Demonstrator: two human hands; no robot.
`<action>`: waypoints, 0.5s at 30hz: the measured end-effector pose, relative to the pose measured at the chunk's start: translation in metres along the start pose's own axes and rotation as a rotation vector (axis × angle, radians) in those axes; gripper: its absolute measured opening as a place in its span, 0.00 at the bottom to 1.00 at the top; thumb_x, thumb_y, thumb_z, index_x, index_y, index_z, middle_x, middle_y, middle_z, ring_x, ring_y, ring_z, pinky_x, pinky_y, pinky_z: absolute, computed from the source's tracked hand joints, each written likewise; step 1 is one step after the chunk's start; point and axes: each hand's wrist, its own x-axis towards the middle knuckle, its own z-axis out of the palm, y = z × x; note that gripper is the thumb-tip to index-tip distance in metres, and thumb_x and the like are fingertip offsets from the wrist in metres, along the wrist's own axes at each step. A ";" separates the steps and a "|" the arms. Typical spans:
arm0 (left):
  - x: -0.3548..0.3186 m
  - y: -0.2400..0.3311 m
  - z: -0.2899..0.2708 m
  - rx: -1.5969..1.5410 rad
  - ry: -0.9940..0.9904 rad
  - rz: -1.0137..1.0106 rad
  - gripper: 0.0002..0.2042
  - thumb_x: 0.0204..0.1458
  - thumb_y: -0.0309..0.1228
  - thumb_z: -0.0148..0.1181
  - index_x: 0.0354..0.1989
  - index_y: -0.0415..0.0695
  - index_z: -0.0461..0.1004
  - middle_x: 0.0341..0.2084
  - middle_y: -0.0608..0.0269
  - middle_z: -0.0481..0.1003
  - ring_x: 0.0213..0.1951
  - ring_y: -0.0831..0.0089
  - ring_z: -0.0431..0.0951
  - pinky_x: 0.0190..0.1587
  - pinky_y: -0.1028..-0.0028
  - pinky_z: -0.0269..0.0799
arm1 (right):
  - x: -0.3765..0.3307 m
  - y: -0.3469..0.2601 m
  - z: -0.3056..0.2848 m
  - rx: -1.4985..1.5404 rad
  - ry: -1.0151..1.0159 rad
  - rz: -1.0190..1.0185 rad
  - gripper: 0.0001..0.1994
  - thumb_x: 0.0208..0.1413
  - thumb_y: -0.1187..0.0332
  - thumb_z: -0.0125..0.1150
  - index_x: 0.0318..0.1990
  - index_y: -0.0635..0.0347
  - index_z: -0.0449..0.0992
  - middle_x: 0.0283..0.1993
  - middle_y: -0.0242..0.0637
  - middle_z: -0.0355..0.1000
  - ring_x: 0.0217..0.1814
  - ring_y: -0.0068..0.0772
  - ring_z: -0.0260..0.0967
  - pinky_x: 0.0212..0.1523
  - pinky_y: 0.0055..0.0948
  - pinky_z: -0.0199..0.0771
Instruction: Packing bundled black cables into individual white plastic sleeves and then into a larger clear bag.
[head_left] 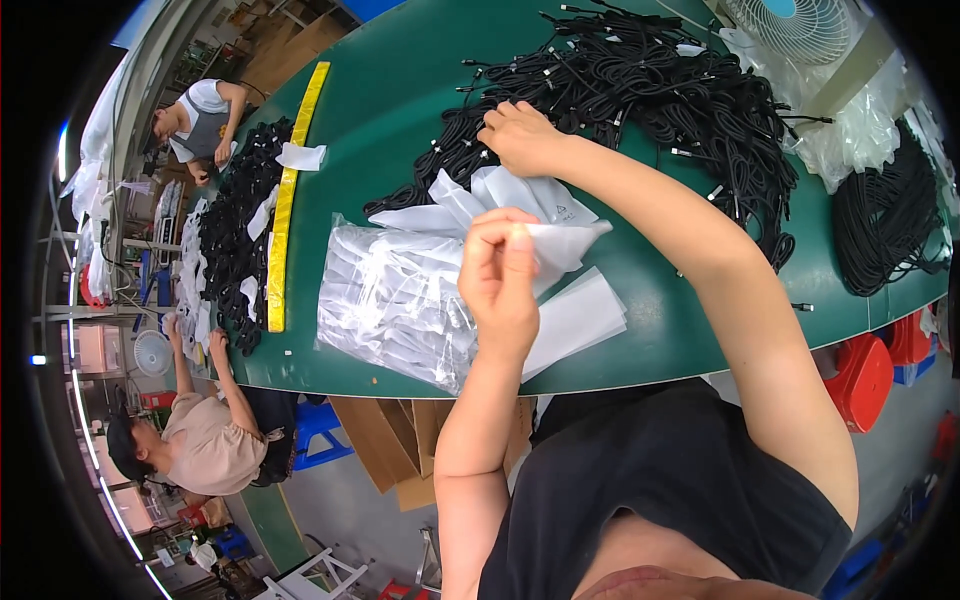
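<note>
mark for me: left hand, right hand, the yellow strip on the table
left hand (500, 280): head view, on the back of the hand, pinching a white bag.
right hand (525, 140): head view, on the knuckles, reaching into the black cables.
yellow strip (285, 200): head view, about halfway along its length.

The person wears a black shirt (680, 480) with short sleeves. Both forearms are bare. The left hand (500, 275) and right hand (522, 138) have no gloves.
</note>
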 end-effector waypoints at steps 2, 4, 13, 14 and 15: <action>0.009 -0.007 -0.011 -0.047 0.107 -0.014 0.04 0.57 0.26 0.50 0.35 0.39 0.67 0.36 0.59 0.70 0.32 0.80 0.68 0.35 0.80 0.66 | 0.006 0.000 0.001 0.001 0.010 0.011 0.15 0.41 0.71 0.58 0.40 0.58 0.75 0.41 0.38 0.67 0.49 0.40 0.62 0.47 0.36 0.63; 0.015 -0.008 -0.018 -0.098 0.215 -0.040 0.05 0.58 0.27 0.49 0.37 0.39 0.68 0.35 0.59 0.71 0.32 0.80 0.69 0.36 0.79 0.67 | 0.004 -0.001 0.001 0.003 0.007 0.028 0.15 0.41 0.69 0.60 0.41 0.58 0.75 0.41 0.39 0.66 0.49 0.41 0.62 0.48 0.37 0.63; -0.072 0.075 -0.001 0.372 0.397 1.253 0.13 0.47 0.29 0.56 0.40 0.42 0.65 0.38 0.60 0.62 0.39 0.70 0.64 0.36 0.70 0.61 | -0.055 0.005 -0.052 0.322 0.247 0.232 0.13 0.50 0.63 0.58 0.40 0.62 0.73 0.39 0.45 0.69 0.40 0.47 0.70 0.42 0.40 0.70; -0.076 0.088 0.007 0.246 0.333 1.338 0.19 0.49 0.37 0.52 0.51 0.49 0.65 0.40 0.64 0.64 0.43 0.71 0.63 0.41 0.71 0.57 | -0.067 0.010 -0.056 0.398 0.297 0.282 0.13 0.50 0.64 0.58 0.39 0.63 0.73 0.39 0.45 0.70 0.41 0.48 0.70 0.42 0.40 0.71; -0.088 0.107 0.010 0.157 0.244 1.498 0.15 0.53 0.42 0.53 0.44 0.48 0.71 0.41 0.57 0.72 0.47 0.61 0.67 0.50 0.62 0.57 | -0.071 0.002 -0.069 0.455 0.316 0.302 0.13 0.50 0.64 0.57 0.39 0.64 0.73 0.39 0.45 0.70 0.40 0.48 0.70 0.42 0.37 0.71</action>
